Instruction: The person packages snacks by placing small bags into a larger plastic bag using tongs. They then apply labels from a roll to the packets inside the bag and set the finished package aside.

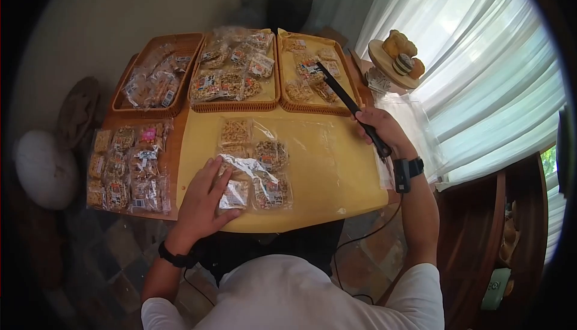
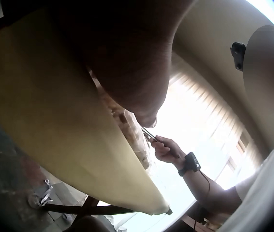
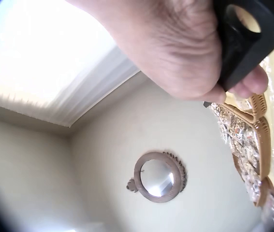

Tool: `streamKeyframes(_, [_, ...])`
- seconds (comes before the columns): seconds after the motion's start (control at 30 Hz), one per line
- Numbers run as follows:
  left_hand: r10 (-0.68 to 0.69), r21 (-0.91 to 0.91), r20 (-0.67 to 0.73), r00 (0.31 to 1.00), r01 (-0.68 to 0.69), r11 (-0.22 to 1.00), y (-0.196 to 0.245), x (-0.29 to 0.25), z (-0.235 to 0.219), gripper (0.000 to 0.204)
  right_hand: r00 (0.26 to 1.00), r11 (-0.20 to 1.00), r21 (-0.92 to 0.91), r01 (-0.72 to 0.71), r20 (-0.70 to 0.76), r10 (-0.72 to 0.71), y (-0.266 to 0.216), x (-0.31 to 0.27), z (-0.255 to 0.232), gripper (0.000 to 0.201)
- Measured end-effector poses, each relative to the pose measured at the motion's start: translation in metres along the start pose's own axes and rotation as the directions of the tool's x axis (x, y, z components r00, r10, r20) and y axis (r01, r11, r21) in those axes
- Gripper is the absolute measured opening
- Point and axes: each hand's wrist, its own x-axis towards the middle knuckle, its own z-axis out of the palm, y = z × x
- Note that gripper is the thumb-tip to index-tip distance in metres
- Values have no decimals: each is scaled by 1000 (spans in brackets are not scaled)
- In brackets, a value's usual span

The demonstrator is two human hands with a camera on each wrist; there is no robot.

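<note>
My left hand (image 1: pixel 204 201) lies over the left edge of a large clear plastic bag (image 1: pixel 309 131), fingers extended and thumb spread. Inside the bag's left half are several small wrapped snack blocks (image 1: pixel 271 154), nutty or grainy in look. My right hand (image 1: pixel 384 128) grips long black tongs (image 1: pixel 345 95), which point up and left. Their tips lie over wrapped snacks (image 1: pixel 299 89) in the right wicker tray (image 1: pixel 351 110). In the right wrist view, the tongs' black handle (image 3: pixel 248 48) with its hole sits against the palm. The left fingers are mostly hidden in the left wrist view.
Two more wicker trays, the middle (image 1: pixel 234 106) and the left (image 1: pixel 150 112), hold packets along the table's back. A filled clear bag (image 1: pixel 129 168) lies at the left. Yellow paper (image 1: pixel 336 192) covers the table middle. A bread stand (image 1: pixel 384 59) is at the back right.
</note>
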Motion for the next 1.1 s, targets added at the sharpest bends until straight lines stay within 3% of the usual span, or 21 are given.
streamKeyframes(0.07, [11, -9, -17, 1000, -12, 1000, 0, 0, 0, 93, 998, 997, 60, 44, 35, -47, 13, -31, -7, 24])
streamKeyframes(0.2, [19, -43, -31, 999, -21, 999, 8, 9, -9, 92, 1000, 987, 160, -23, -8, 24, 41, -110, -17, 23])
streamKeyframes(0.3, [96, 21, 64, 993, -98, 995, 31, 45, -20, 91, 995, 985, 157, -77, -45, 85, 76, -160, -26, 20])
streamKeyframes(0.37, [232, 41, 75, 970, -235, 971, 32, 78, -13, 89, 992, 979, 175, -103, -57, 114, 97, -186, -27, 20])
streamKeyframes(0.47, [218, 55, 148, 965, -228, 972, 19, 120, 7, 89, 983, 967, 210, -144, -81, 164, 113, -216, -22, 20])
streamKeyframes(0.57, [240, 138, 218, 946, -274, 952, 22, 124, 6, 95, 977, 952, 250, -179, -69, 202, 131, -239, -19, 20])
streamKeyframes(0.73, [239, 167, 205, 949, -274, 947, 20, 121, 12, 98, 956, 936, 218, -277, -38, 292, 140, -259, -11, 17])
streamKeyframes(0.9, [244, 182, 172, 954, -274, 944, 22, 121, 17, 96, 973, 961, 178, -212, -58, 225, 145, -249, -12, 15])
streamKeyframes(1.0, [297, 164, 117, 948, -313, 936, 41, 122, 14, 86, 979, 969, 165, -185, -51, 195, 146, -230, -9, 14])
streamKeyframes(1.07, [379, 37, 165, 910, -390, 920, 61, 129, 14, 68, 982, 971, 160, -179, -34, 187, 148, -220, -5, 14])
streamKeyframes(1.1, [375, 41, 156, 914, -385, 922, 73, 134, 19, 68, 984, 976, 138, -169, -27, 174, 147, -216, -2, 13])
